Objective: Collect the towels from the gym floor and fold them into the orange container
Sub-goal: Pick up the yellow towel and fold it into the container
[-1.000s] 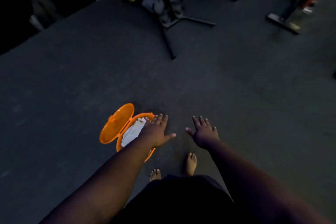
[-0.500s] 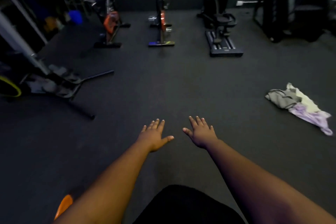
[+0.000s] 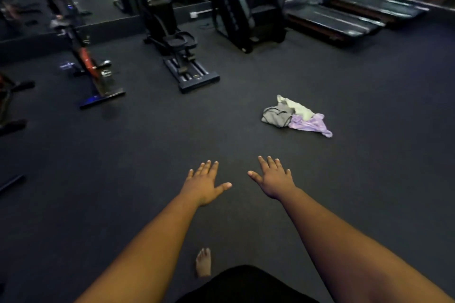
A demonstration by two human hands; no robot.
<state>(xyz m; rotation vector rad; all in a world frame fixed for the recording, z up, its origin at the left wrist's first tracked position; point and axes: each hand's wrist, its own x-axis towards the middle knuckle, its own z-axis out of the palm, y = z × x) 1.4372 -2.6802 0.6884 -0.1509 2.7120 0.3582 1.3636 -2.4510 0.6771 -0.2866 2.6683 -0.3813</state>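
Ahead on floor: towels (image 3: pixel 295 115), well beyond spread fingers (image 3: pixel 267 163) of both empty hands.

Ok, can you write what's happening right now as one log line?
left hand: open, empty | right hand: open, empty | towels: heap on floor, ahead right, untouched | orange container: not in view

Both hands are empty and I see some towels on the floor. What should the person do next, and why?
Probably step forward and to the right toward the towel pile and reach down with the right hand. Both that hand and the left hand are open and hold nothing, and the grey, pale and purple towels lie crumpled on the floor, ahead of the fingertips and nearer the right hand.
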